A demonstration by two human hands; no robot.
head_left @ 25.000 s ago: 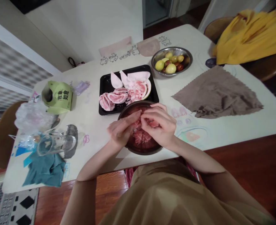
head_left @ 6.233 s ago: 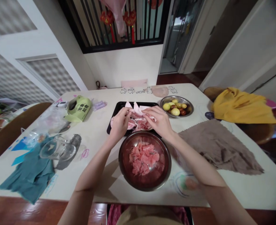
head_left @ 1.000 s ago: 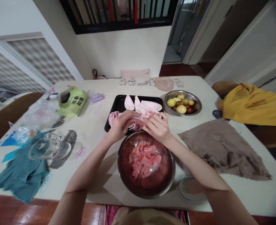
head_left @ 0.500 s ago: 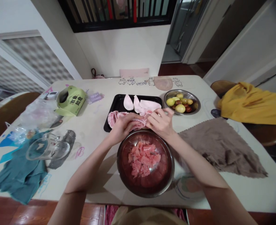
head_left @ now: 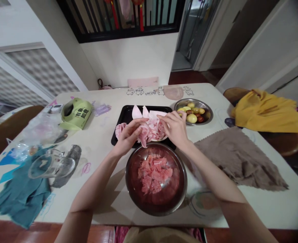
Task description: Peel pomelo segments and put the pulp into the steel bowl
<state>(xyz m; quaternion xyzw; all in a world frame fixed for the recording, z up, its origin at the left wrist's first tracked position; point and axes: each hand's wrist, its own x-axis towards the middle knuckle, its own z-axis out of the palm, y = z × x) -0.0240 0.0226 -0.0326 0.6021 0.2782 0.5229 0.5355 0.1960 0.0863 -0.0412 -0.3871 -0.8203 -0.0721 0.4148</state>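
My left hand (head_left: 127, 135) and my right hand (head_left: 174, 127) both grip a pink pomelo chunk (head_left: 150, 130) over the front of a black tray (head_left: 125, 118), pulling its two sides apart. More pomelo segments (head_left: 119, 129) and pale peel pieces (head_left: 137, 112) lie in the tray. Right in front of the tray stands a metal bowl (head_left: 179, 168) with several torn pieces of pink pomelo flesh (head_left: 154, 172) inside.
A smaller metal bowl of green and red fruits (head_left: 192, 114) sits behind my right hand. A brown cloth (head_left: 237, 158) lies to the right, a glass jug (head_left: 51, 163) on a teal cloth (head_left: 22, 192) to the left, and a green box (head_left: 76, 113) further back.
My hands have spread apart, opening up the pomelo chunk, which now shows between them. The view tilted slightly.
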